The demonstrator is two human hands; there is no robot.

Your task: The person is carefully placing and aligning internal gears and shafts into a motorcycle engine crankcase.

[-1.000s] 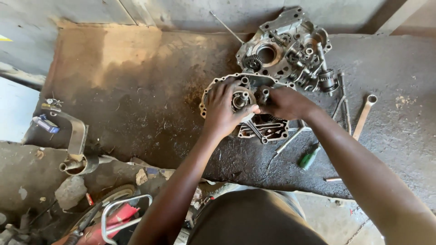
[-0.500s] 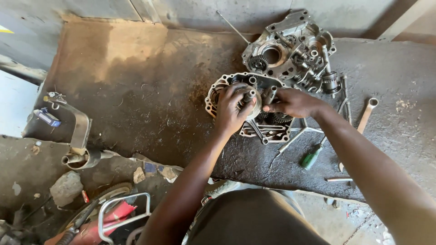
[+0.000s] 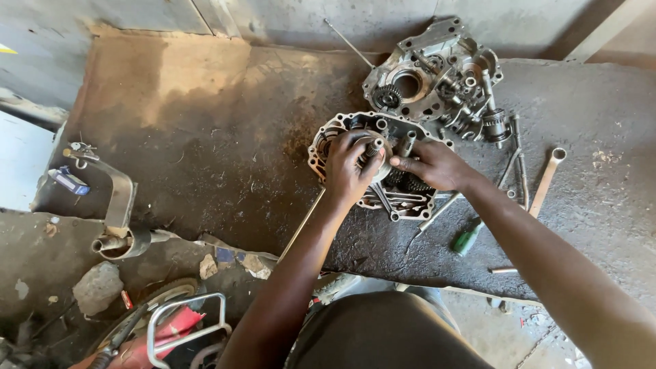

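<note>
Two engine casings (image 3: pixel 374 160) (image 3: pixel 430 75), one spanner (image 3: pixel 544 182)

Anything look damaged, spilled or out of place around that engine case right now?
No visible damage. Both hands, left hand and right hand, are on the near crankcase half. The floor under it is darkly stained. A spanner and green-handled screwdriver lie loose beside it.

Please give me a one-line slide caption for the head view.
Left hand and right hand work on an open engine case half, with a second case and spanner nearby.
</note>
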